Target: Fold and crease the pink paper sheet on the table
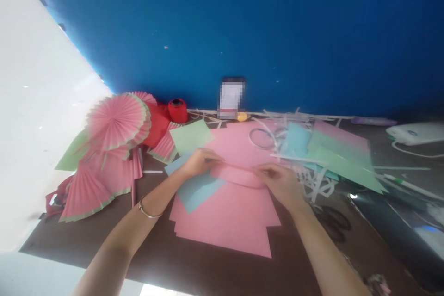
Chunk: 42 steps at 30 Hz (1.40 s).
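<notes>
A small piece of pink paper [237, 176] is stretched between my two hands, with what looks like a narrow fold along its far edge. My left hand [200, 163], a bangle on its wrist, pinches the left end. The right end is between the thumb and fingers of my right hand [280, 184]. Beneath them lie several larger pink sheets [225, 236], stacked unevenly. A blue sheet [194, 194] sits partly under my left hand, and a light green sheet [192, 136] is just beyond it. The paper and fingertips are slightly blurred.
Pleated pink paper fans [114, 120] pile up at the left, beside a red roll [177, 111]. White paper strips [317, 185] and green sheets [343, 162] lie at the right, near dark-handled scissors [333, 222] and a white device [416, 133]. A blue wall [277, 32] rises behind.
</notes>
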Available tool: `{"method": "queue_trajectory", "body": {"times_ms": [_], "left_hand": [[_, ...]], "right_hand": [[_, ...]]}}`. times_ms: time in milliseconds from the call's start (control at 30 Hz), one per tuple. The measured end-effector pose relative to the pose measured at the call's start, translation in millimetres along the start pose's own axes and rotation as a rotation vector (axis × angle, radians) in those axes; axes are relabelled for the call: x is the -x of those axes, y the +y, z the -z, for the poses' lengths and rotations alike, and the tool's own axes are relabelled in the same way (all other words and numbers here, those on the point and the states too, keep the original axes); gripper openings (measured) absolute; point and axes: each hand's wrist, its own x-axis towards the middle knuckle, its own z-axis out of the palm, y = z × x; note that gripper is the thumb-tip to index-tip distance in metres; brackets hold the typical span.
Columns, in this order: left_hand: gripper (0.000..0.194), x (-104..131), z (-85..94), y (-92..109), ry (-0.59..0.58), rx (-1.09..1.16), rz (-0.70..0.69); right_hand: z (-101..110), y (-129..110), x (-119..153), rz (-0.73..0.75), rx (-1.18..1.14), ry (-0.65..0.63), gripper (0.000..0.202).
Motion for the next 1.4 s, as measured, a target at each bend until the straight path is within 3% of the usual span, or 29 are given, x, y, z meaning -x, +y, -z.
{"method": "queue_trajectory", "body": {"times_ms": [233,333,467,633,933,1167,1300,1400], "left_hand": [[0.024,0,2.0,-1,0.040,-0.043,-0.052],[0.023,1,3.3,-2,0.096,-0.207,-0.225],[0.020,3,3.6,0,0.257,-0.482,-0.483],[0.018,4,2.1,7,0.341,-0.624,-0.583],[0.016,2,-12.2,21,0.286,-0.797,-0.595],[0.010,3,-11.7,22,0.274,-0.838,-0.652],[0.015,4,-14.8,29,0.245,-0.901,-0.667],[0.017,5,-20.6,33,0.244,-0.911,-0.706]], "right_hand": [[3,0,2,0.067,0.027,-0.046,0.018],[2,7,1,0.290,0.155,0.020,0.017],[4,16,1,0.660,0.380,0.182,0.023],[6,20,4,0.850,0.500,0.286,0.027],[1,5,10,0.880,0.517,0.239,0.030],[0,4,8,0.873,0.506,0.218,0.026],[-8,-6,11,0.848,0.688,0.278,0.014],[-18,-15,17,0.847,0.814,0.279,0.018]]}}
